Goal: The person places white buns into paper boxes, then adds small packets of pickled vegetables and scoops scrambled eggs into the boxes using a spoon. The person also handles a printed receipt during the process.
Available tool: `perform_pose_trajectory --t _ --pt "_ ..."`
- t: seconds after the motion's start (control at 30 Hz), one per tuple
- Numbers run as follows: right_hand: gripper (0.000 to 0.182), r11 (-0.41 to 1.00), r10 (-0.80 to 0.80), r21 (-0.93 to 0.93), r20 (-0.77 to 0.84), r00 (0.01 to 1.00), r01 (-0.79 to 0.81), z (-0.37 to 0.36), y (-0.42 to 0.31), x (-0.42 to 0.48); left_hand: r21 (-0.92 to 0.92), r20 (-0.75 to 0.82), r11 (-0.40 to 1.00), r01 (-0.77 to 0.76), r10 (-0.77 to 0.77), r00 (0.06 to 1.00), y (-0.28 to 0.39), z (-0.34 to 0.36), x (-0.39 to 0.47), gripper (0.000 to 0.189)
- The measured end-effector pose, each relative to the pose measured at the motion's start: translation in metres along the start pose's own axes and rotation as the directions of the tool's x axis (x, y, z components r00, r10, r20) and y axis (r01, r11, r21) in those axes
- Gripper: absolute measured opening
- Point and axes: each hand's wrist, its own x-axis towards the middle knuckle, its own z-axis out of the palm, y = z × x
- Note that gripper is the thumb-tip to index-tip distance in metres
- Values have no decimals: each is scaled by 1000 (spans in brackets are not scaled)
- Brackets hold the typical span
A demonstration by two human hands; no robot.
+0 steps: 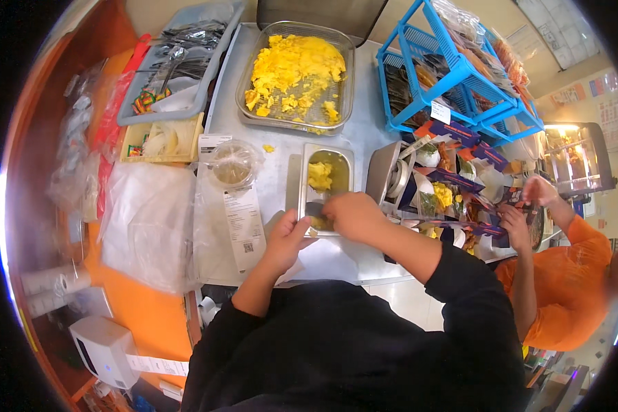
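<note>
A small rectangular steel pan point(346, 159) stands on the metal table in front of me, with yellow scrambled egg point(320, 176) at its far end. My left hand point(283, 244) grips the pan's near left corner, thumb on the rim. Reaching into the near half of the pan, my right hand point(355, 216) has its fingers closed on a dark grey utensil point(315, 208), mostly hidden, so its kind is unclear. Some yellow food also lies near that utensil. Behind stands a larger clear tray point(243, 85) holding a heap of yellow egg point(298, 59).
Left of the pan are a wrapped round tub point(232, 164), a printed receipt point(244, 226) and white bags point(147, 221). Blue baskets point(443, 77) stand back right. Boxed meals point(440, 193) line the right side, where a person in orange point(561, 288) works. A receipt printer point(103, 350) sits lower left.
</note>
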Motion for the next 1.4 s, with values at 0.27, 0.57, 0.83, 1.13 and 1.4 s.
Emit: perform_pose_trajectory --t 0.27,0.57,0.83,1.13,1.4 --pt "20 804 387 508 -52 921 -309 -19 33 -25 -37 -25 997 61 -62 998 -4 7 -3 15" --pt "22 296 555 927 29 832 -229 -56 69 -66 87 -58 996 7 -2 998 1 27 -4 22" --pt "24 563 773 715 -278 570 -415 -130 192 -120 100 -79 995 28 -20 997 -2 20 -7 19" --pt "19 721 625 79 -502 597 -688 -71 265 -107 125 -103 990 69 -56 993 5 19 -10 11" --pt "23 518 843 645 -275 462 -562 -65 279 -126 115 -85 992 46 -36 996 13 23 -12 13"
